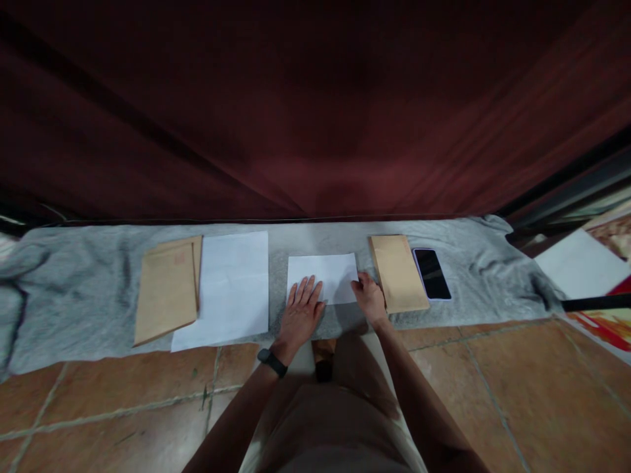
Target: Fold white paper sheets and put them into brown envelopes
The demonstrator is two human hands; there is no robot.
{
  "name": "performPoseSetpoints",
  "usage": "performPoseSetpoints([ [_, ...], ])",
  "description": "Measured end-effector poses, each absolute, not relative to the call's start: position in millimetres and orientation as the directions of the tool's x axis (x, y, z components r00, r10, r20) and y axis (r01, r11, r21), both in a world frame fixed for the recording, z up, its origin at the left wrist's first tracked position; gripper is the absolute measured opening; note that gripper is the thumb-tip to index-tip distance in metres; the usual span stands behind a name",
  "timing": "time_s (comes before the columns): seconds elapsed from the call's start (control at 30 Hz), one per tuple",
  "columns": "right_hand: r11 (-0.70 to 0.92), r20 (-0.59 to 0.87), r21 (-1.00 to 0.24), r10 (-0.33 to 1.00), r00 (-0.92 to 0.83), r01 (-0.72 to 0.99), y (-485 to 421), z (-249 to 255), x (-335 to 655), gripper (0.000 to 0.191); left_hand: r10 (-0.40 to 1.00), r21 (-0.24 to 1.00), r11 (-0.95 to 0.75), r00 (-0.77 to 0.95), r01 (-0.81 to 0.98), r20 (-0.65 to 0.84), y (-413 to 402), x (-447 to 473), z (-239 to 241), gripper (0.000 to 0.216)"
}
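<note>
A folded white sheet of paper lies on a grey cloth spread over the floor. My left hand rests flat on the sheet's near left corner, fingers stretched out. My right hand has its fingers curled, pinching the sheet's right edge. A black watch sits on my left wrist. Right of that hand lies a brown envelope, and beyond it a black phone with its screen dark.
A stack of white paper and more brown envelopes lie on the cloth to the left. A dark red curtain hangs behind. Terracotta floor tiles run along the near side. White paper and a red printed item sit at far right.
</note>
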State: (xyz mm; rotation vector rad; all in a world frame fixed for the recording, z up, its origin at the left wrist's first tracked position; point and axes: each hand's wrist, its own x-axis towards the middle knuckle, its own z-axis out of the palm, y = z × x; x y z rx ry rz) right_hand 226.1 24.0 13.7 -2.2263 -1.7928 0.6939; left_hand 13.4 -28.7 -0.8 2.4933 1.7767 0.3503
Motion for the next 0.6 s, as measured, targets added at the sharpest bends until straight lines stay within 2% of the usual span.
performPoseSetpoints([
  [0.33, -0.231, -0.211, -0.431, 0.966, 0.151, 0.872, 20.6, 11.3, 226.2, 0.030, 0.940, 0.176, -0.330, 0.307, 0.927, 0.149, -41.7, 13.3, 1.9, 0.049],
  [0.6, -0.236, -0.213, -0.484, 0.966, 0.148, 0.843, 24.5, 11.3, 228.5, 0.029, 0.939, 0.173, -0.330, 0.303, 0.928, 0.164, -41.8, 13.6, 1.3, 0.048],
])
